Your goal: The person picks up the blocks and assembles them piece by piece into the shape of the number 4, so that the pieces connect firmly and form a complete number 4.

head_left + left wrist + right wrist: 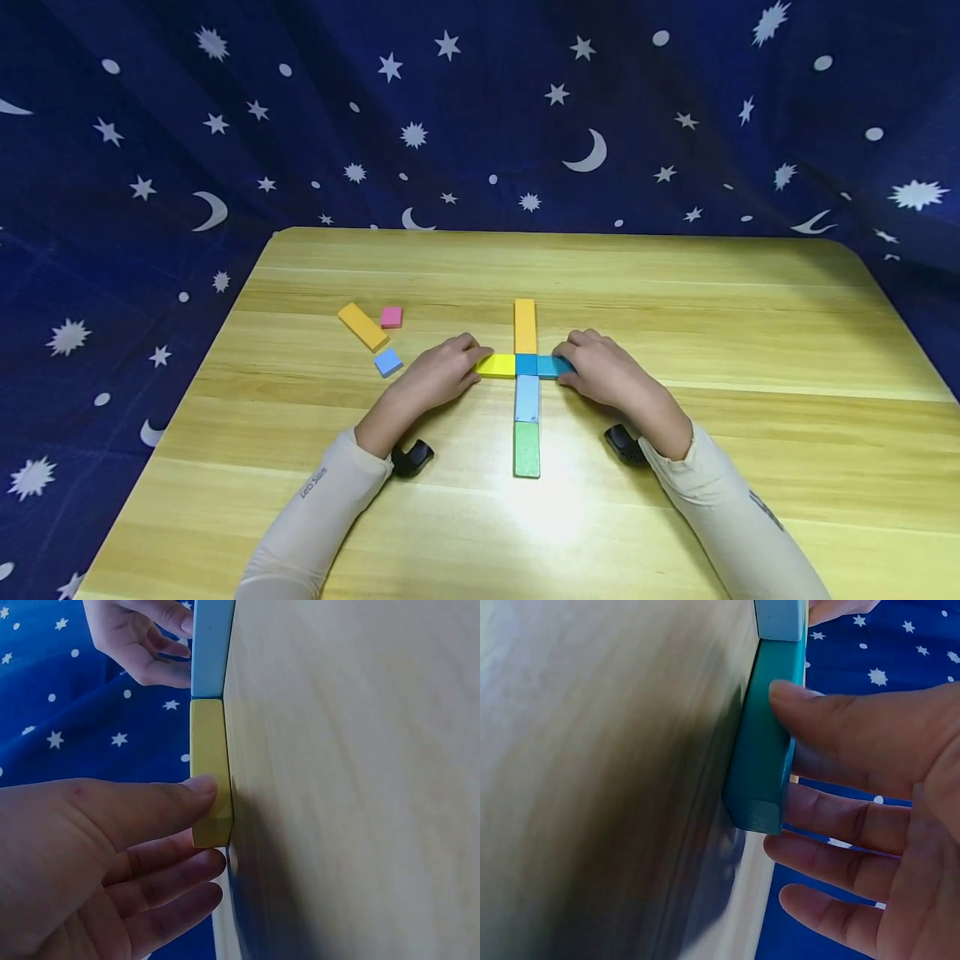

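Observation:
Flat blocks form a cross on the table. My left hand (442,372) pinches the yellow block (497,366), the cross's left arm; in the left wrist view its thumb lies on the yellow block's side (206,742). On the opposite side my right hand (606,371) pinches the teal-blue block (551,367), with thumb and fingers on either side of the teal block (761,757) in the right wrist view. Between them sits a small blue square block (527,364). An orange block (525,325) extends away from it, and a light blue block (527,398) then a green block (527,450) extend nearer.
Left of the cross lie a loose orange block (363,327), a pink square block (392,317) and a blue square block (388,362). The wooden table (712,317) meets a dark blue curtain (480,108) with stars and moons at its far edge. A black wrist device (412,458) hangs under each forearm.

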`<act>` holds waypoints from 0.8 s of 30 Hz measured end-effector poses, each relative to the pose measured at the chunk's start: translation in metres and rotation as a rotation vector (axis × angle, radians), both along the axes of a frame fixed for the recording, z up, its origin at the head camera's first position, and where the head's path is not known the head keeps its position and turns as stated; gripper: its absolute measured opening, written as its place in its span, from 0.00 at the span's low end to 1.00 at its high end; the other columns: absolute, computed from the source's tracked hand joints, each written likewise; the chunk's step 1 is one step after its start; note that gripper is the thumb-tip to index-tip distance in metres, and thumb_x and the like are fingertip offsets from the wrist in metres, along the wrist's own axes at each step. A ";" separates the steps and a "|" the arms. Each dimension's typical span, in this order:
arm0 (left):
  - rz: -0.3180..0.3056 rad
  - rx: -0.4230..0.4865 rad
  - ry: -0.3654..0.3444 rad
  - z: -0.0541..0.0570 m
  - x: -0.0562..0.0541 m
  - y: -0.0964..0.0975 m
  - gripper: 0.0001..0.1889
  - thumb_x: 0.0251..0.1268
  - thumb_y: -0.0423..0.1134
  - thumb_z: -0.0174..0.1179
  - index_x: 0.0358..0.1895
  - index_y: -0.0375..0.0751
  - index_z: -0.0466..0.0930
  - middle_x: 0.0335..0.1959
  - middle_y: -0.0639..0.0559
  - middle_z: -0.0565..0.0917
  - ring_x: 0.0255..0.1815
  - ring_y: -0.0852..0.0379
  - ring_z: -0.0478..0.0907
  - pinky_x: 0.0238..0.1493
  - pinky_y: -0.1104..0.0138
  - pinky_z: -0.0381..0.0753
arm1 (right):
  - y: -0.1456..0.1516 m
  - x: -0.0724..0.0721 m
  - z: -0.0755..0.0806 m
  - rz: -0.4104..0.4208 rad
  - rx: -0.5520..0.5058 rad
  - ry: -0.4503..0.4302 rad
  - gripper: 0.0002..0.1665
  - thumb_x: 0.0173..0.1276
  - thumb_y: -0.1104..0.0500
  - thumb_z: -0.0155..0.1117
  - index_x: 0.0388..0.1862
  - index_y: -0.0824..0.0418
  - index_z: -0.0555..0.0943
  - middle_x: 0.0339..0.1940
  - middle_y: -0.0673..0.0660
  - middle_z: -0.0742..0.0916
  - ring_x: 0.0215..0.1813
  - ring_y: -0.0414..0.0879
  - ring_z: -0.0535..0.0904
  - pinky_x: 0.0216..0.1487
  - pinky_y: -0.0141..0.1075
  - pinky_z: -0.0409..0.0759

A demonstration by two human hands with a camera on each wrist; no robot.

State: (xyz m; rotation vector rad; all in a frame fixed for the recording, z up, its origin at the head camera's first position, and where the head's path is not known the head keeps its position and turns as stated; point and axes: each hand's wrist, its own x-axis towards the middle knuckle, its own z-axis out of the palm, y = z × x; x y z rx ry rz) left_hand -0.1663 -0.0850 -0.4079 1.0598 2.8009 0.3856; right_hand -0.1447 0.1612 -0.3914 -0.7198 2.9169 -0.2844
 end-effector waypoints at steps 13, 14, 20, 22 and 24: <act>0.002 -0.011 -0.017 0.001 -0.001 0.000 0.21 0.61 0.39 0.59 0.58 0.41 0.73 0.47 0.46 0.77 0.43 0.56 0.76 0.44 0.65 0.78 | -0.013 0.006 -0.004 -0.011 -0.051 0.005 0.42 0.55 0.42 0.65 0.63 0.65 0.68 0.68 0.68 0.65 0.69 0.66 0.54 0.62 0.59 0.61; 0.001 -0.010 -0.017 0.001 -0.001 0.000 0.21 0.61 0.39 0.59 0.58 0.41 0.73 0.47 0.46 0.77 0.43 0.56 0.76 0.44 0.65 0.78 | -0.013 0.006 -0.005 -0.012 -0.052 0.003 0.43 0.55 0.42 0.65 0.63 0.65 0.67 0.68 0.68 0.64 0.69 0.67 0.53 0.62 0.59 0.61; -0.009 0.003 -0.014 -0.001 -0.002 -0.001 0.21 0.60 0.38 0.59 0.58 0.41 0.73 0.47 0.46 0.77 0.43 0.55 0.76 0.43 0.64 0.78 | -0.013 0.005 -0.006 -0.014 -0.054 -0.021 0.44 0.53 0.44 0.67 0.65 0.63 0.65 0.70 0.67 0.61 0.71 0.66 0.49 0.63 0.60 0.59; -0.010 -0.002 0.003 -0.001 -0.001 -0.001 0.21 0.60 0.39 0.59 0.58 0.41 0.73 0.48 0.46 0.77 0.44 0.55 0.76 0.44 0.64 0.78 | -0.013 0.004 -0.006 -0.011 -0.051 -0.027 0.45 0.53 0.44 0.67 0.65 0.63 0.65 0.70 0.67 0.61 0.71 0.67 0.49 0.63 0.60 0.58; -0.017 -0.010 0.048 0.001 0.000 0.000 0.20 0.60 0.40 0.59 0.57 0.43 0.74 0.49 0.47 0.76 0.46 0.55 0.75 0.45 0.65 0.78 | -0.013 0.004 -0.006 -0.010 -0.045 -0.026 0.44 0.54 0.44 0.67 0.66 0.63 0.65 0.70 0.67 0.61 0.71 0.67 0.49 0.63 0.60 0.58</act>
